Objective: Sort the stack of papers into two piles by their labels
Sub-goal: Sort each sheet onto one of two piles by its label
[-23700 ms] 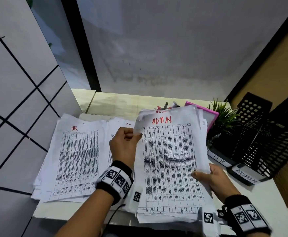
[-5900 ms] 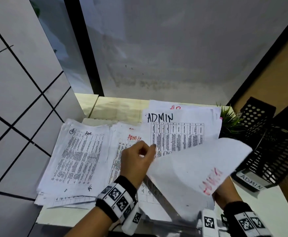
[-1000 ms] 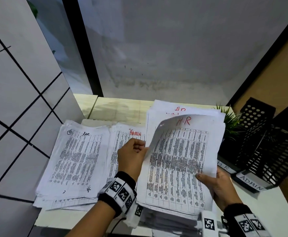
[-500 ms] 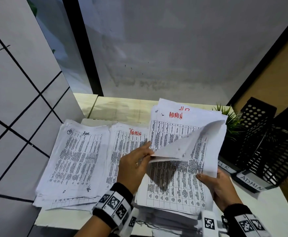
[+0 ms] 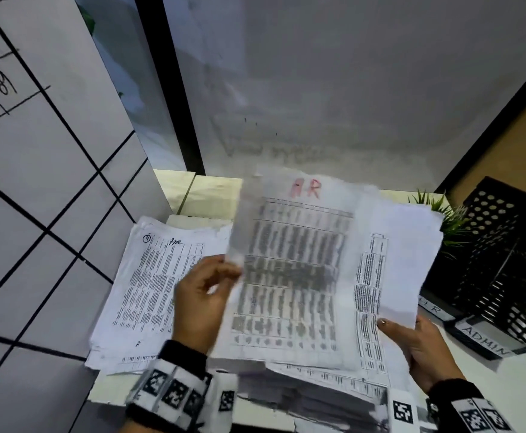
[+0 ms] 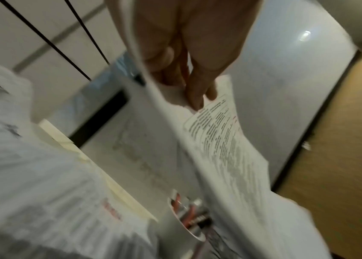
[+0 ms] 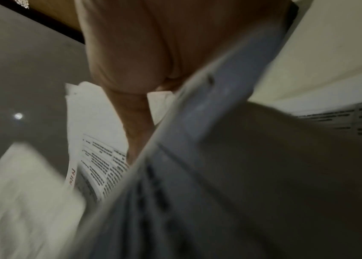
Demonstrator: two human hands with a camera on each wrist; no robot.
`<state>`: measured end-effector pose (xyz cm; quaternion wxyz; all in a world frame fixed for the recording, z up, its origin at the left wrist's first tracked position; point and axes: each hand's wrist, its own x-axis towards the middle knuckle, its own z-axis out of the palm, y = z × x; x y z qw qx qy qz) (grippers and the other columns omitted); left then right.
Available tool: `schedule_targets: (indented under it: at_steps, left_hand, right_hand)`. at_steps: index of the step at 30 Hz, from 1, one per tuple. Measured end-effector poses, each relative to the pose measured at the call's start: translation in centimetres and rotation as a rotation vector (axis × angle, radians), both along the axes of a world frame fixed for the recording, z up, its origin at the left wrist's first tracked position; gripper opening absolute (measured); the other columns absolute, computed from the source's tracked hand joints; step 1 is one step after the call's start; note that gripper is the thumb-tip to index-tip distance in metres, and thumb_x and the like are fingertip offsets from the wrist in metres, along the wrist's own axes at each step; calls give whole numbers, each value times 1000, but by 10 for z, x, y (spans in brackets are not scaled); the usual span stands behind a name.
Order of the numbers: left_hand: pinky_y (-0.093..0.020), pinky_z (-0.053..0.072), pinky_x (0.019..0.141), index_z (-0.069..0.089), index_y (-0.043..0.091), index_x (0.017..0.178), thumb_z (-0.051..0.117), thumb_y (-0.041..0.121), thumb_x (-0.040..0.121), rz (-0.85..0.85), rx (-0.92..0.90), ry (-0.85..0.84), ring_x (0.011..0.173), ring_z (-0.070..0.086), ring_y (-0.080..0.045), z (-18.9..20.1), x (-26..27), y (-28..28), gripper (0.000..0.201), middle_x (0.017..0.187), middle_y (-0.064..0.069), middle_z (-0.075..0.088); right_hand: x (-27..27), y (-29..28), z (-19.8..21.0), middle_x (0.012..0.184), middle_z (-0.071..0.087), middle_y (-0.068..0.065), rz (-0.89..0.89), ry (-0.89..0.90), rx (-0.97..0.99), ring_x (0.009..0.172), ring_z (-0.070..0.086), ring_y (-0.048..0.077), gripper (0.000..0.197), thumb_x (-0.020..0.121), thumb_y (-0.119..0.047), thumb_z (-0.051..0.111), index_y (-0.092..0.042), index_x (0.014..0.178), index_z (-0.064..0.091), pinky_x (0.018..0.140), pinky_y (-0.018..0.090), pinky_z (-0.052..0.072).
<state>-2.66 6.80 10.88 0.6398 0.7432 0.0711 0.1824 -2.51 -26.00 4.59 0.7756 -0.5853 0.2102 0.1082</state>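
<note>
- Your left hand [image 5: 203, 303] pinches the left edge of a single sheet [image 5: 289, 276], blurred, marked "HR" in red. It is lifted off the unsorted stack [image 5: 377, 310], your landmark.
- Your right hand [image 5: 417, 345] curls round the stack's right edge, steadying it.
- Judged step: sorting one HR sheet. Next, carry it left of the stack onto the far-left pile [image 5: 152, 285], which seems to be the HR pile.
- The pile just left of the stack is hidden behind the sheet. Both wrist views are blurred, and the far-left pile's label is faint.
</note>
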Motion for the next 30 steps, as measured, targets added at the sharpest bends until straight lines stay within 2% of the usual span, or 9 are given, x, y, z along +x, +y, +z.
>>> schedule_targets:
  at_steps: [3,6,10,13,17,20,23,26,30]
  left_hand:
    - [-16,52,82,72,9,91,62,-3,87,116,123,43,90,67,-11,-8,1,54,16,93,4,71]
    - [-34,52,84,70,15,98,55,-2,90,230,261,214,86,63,-18,-29,5,105,24,104,-3,69]
    - [-46,54,63,61,18,113,44,-13,86,203,250,481,70,64,-37,-66,19,169,44,120,-3,62]
    - [-52,47,91,60,4,121,52,-17,79,155,537,606,107,58,-45,-85,27,199,47,128,-17,58]
    - [-46,43,101,58,-1,123,52,-18,80,130,675,701,116,53,-41,-99,36,210,46,138,-21,48]
    - [-46,38,107,56,5,129,53,-16,81,144,735,645,135,38,-33,-92,43,193,52,155,-9,28]
    - [-36,38,102,62,6,121,54,-11,85,147,687,411,134,39,-29,-72,48,141,40,152,-8,34]
    - [-33,38,100,65,12,114,61,8,91,-11,580,212,123,48,-22,-54,46,74,24,139,-4,49]
    - [-25,53,83,66,18,107,73,22,82,-183,234,228,97,63,-8,-30,35,-5,26,110,5,65]
  right_hand:
    - [-1,-7,-3,100,73,21,-28,20,-4,77,73,31,32,79,11,61,3,111,64,63,38,60]
    - [-4,-9,-6,99,73,22,-34,27,-19,74,72,32,32,79,11,61,3,110,64,59,37,59]
    - [-4,-8,-8,101,73,20,-36,18,-18,80,73,32,34,79,10,61,3,113,63,62,36,59]
    - [-6,-8,-9,105,72,22,-29,10,-21,86,72,35,44,71,4,68,2,114,64,68,39,60]
    - [-9,-9,-7,104,73,21,-13,-5,-11,85,72,34,41,71,4,68,1,111,64,63,34,59]
    - [-10,-10,-7,104,73,22,0,-16,0,84,72,33,50,62,-1,72,2,112,64,61,34,58]
    - [-8,-9,-7,103,73,20,12,-15,9,83,73,33,39,72,6,67,3,111,64,61,33,59]
    - [-6,-4,-5,100,74,20,34,-19,14,82,73,32,36,73,7,66,3,109,64,60,32,58]
    - [-3,0,-7,105,72,22,89,-50,-25,89,72,36,69,48,-14,88,4,110,64,66,33,58]
